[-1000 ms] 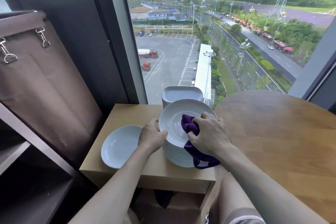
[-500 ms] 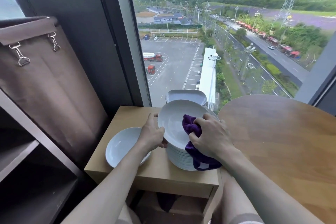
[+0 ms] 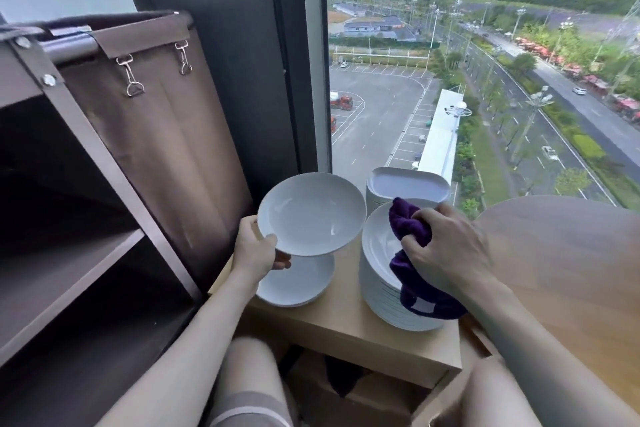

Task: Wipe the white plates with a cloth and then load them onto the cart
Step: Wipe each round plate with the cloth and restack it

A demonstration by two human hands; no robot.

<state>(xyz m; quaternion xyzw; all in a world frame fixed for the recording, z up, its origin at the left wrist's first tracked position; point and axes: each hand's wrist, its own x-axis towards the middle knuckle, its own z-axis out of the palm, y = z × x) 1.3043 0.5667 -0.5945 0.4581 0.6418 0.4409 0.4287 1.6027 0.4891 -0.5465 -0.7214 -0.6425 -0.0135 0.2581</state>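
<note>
My left hand grips the near rim of a round white plate and holds it in the air, tilted, above another white plate lying on the small wooden stand. To the right, my right hand is closed on a purple cloth that rests on the top of a tall stack of round white plates. Behind it stands a stack of squarish white plates. The dark cart with open shelves stands at the left.
A brown fabric bag hangs on the cart's side, close to the lifted plate. A round wooden table lies to the right. A large window and its dark frame stand right behind the stand.
My left hand has lifted the top plate off the round stack and carried it left, over the single plate. The right hand with the cloth stayed on the stack. The view turned left.
</note>
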